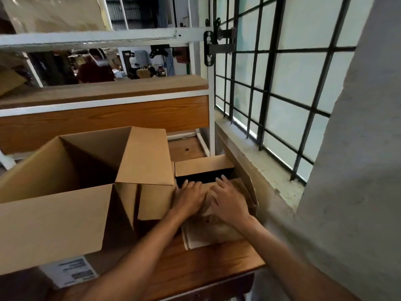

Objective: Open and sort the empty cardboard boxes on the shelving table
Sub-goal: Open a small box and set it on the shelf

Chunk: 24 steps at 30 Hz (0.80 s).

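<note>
A small cardboard box [208, 231] stands on the wooden table [217, 266] at the right, against the window sill. Its far flap [202, 167] lies back and a dark gap shows inside. Both hands rest on its near flap. My left hand [189, 197] lies flat with fingertips over the flap's edge at the gap. My right hand [227, 199] lies flat beside it, fingers spread, pressing the same flap. A large open cardboard box [65, 205] with raised flaps stands to the left, touching the small box.
A white label [71, 271] is on the large box's front. Behind stands a white metal shelving frame [210, 109] with a wooden shelf [108, 90]. A barred window [271, 83] and concrete sill [260, 166] close the right side. More cardboard [54, 11] sits on the top shelf.
</note>
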Each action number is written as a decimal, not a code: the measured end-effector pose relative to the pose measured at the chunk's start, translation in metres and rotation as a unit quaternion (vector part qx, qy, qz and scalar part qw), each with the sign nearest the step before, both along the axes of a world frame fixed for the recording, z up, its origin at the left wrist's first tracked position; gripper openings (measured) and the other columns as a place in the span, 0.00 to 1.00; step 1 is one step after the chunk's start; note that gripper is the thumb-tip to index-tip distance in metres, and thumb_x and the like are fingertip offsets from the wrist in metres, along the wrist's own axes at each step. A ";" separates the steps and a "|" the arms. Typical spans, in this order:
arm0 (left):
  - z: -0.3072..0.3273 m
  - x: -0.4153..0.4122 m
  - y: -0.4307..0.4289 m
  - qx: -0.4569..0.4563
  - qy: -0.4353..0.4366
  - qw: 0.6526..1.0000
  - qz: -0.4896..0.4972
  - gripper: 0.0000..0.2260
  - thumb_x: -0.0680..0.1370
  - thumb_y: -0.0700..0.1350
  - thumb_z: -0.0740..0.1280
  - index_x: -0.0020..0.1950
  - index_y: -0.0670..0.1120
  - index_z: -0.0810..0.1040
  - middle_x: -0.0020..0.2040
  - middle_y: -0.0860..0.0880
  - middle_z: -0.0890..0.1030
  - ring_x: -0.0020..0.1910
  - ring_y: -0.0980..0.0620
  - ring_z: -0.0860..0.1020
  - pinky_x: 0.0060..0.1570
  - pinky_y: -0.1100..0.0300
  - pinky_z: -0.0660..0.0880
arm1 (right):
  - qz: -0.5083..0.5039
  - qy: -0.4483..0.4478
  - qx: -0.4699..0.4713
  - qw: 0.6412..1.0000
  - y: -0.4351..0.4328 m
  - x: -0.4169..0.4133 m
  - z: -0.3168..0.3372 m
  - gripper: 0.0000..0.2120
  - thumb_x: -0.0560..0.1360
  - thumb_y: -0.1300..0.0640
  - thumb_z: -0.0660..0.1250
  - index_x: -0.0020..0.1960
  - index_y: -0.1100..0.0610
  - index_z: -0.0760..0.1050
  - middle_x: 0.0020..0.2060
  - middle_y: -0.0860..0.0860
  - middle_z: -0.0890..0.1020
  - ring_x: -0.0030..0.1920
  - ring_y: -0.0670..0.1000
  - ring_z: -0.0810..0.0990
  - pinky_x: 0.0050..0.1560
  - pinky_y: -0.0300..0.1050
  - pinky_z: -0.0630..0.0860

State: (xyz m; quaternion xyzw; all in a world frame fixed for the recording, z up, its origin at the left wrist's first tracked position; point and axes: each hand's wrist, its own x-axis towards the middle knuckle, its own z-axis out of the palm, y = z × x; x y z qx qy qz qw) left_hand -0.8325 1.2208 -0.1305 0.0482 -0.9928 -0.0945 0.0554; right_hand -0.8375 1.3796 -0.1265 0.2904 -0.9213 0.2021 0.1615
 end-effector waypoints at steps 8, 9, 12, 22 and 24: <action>-0.014 -0.038 0.072 0.006 -0.068 0.996 -0.064 0.29 0.79 0.65 0.48 0.75 0.52 0.64 0.75 0.49 0.67 0.74 0.44 0.64 0.69 0.37 0.62 | -0.214 0.058 0.051 0.974 0.070 -0.036 0.009 0.10 0.71 0.53 0.66 0.47 0.55 0.82 0.70 0.60 0.73 0.76 0.62 0.62 0.73 0.68 0.52; -0.018 -0.039 0.074 0.012 -0.088 0.995 -0.050 0.30 0.79 0.67 0.49 0.75 0.51 0.64 0.75 0.49 0.68 0.73 0.43 0.65 0.68 0.37 0.62 | -0.245 0.039 0.073 0.966 0.077 -0.038 0.003 0.12 0.70 0.51 0.66 0.49 0.54 0.82 0.70 0.60 0.72 0.75 0.63 0.62 0.71 0.69 0.51; -0.021 -0.034 0.074 0.017 -0.122 0.992 -0.015 0.32 0.78 0.68 0.52 0.77 0.51 0.60 0.76 0.48 0.65 0.74 0.43 0.64 0.69 0.34 0.57 | -0.287 -0.043 0.110 0.951 0.089 -0.041 -0.015 0.18 0.72 0.42 0.61 0.57 0.49 0.79 0.72 0.59 0.70 0.74 0.62 0.62 0.67 0.69 0.52; -0.016 -0.016 0.068 0.031 -0.102 0.994 0.017 0.32 0.78 0.67 0.52 0.78 0.52 0.60 0.75 0.45 0.67 0.73 0.42 0.65 0.69 0.37 0.58 | -0.095 -0.342 -0.195 0.914 0.083 -0.031 -0.031 0.17 0.82 0.49 0.56 0.65 0.52 0.77 0.57 0.56 0.82 0.59 0.58 0.79 0.58 0.50 0.74; -0.017 -0.019 0.067 0.038 -0.115 0.992 0.024 0.34 0.78 0.68 0.52 0.79 0.52 0.58 0.76 0.44 0.66 0.74 0.42 0.64 0.70 0.36 0.55 | -0.097 -0.338 -0.211 0.912 0.079 -0.031 -0.028 0.16 0.82 0.51 0.57 0.63 0.52 0.79 0.52 0.55 0.84 0.54 0.56 0.81 0.54 0.50 0.75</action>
